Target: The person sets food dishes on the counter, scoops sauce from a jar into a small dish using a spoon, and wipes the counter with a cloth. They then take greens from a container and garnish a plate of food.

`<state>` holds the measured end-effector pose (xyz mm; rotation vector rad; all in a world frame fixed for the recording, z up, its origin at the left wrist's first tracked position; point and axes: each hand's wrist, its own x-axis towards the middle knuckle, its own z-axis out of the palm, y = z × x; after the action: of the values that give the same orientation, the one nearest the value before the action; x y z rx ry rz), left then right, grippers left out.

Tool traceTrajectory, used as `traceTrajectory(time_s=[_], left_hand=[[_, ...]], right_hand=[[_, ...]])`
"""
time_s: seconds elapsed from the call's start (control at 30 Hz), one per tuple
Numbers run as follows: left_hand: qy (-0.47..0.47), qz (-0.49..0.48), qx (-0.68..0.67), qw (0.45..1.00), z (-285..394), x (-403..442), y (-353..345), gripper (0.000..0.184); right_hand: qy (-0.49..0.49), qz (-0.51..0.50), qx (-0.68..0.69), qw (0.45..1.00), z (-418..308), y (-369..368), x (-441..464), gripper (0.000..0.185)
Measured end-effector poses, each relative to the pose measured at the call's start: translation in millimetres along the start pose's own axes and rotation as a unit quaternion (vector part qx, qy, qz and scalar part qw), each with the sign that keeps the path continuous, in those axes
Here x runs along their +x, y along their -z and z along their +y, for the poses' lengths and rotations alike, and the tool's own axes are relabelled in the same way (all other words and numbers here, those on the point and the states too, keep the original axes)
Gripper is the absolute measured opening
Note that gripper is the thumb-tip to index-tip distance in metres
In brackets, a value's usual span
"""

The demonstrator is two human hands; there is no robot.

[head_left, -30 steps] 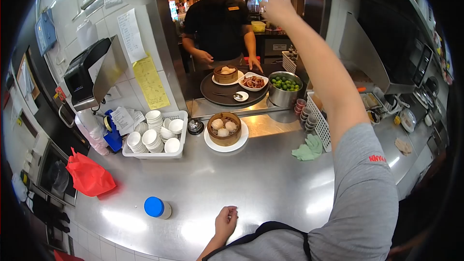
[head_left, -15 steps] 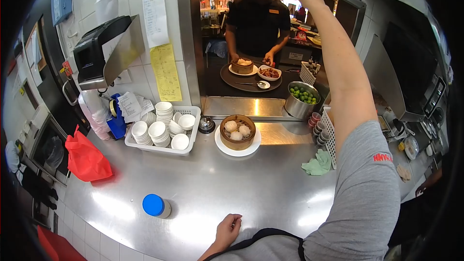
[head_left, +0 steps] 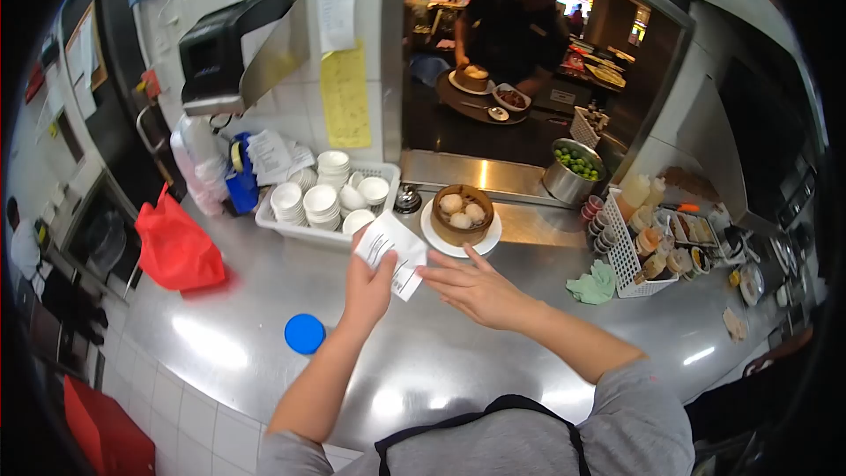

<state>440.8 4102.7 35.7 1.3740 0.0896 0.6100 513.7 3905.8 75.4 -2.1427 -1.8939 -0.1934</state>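
The left hand (head_left: 368, 282) grips a white printed paper slip (head_left: 393, 254), its right edge by the fingers of the right hand (head_left: 483, 289). Beyond them, a round bamboo steamer (head_left: 462, 214) of pale dumplings (head_left: 460, 219) sits on a round white plate (head_left: 483, 247) on the stainless-steel desk (head_left: 238, 326).

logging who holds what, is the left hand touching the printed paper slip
Touching. The head view shows the left hand gripping the printed paper slip at its lower left, with the thumb over the printed side.
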Motion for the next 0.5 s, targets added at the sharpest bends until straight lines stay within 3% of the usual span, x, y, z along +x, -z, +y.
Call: traceTrajectory(time_s=[0.1, 0.17, 0.23, 0.3, 0.37, 0.43, 0.5], left_hand=[[-0.072, -0.004, 0.267, 0.961, -16.5, 29.1, 32.2, 0.068], [-0.065, -0.011, 0.276, 0.959, 2.7, 57.4, 47.9, 0.077], [-0.03, -0.009, 0.313, 0.949, 3.3, 97.3, 79.9, 0.063], [-0.156, 0.02, 0.42, 0.894, -35.1, 163.7, 141.3, 0.041], [-0.151, 0.173, 0.397, 0.888, -15.3, 192.0, 162.5, 0.026], [-0.241, 0.218, 0.446, 0.834, -19.6, 219.6, 193.0, 0.038], [-0.248, 0.204, 0.463, 0.826, -30.4, 238.5, 212.9, 0.049]], right_hand=[[-0.163, 0.025, 0.096, 0.982, 5.2, -58.8, -37.3, 0.04], [-0.227, 0.039, 0.182, 0.956, -4.1, -119.4, -78.7, 0.044], [-0.279, -0.025, 0.16, 0.947, -46.5, -150.6, -104.5, 0.045], [-0.266, -0.062, 0.112, 0.955, -79.4, -162.6, -115.0, 0.044], [-0.262, -0.097, 0.062, 0.958, -88.1, -163.5, -113.7, 0.043], [-0.275, -0.107, 0.105, 0.95, -82.2, -159.4, -108.4, 0.039], [-0.28, -0.103, 0.097, 0.949, -82.6, -160.7, -111.3, 0.039]])
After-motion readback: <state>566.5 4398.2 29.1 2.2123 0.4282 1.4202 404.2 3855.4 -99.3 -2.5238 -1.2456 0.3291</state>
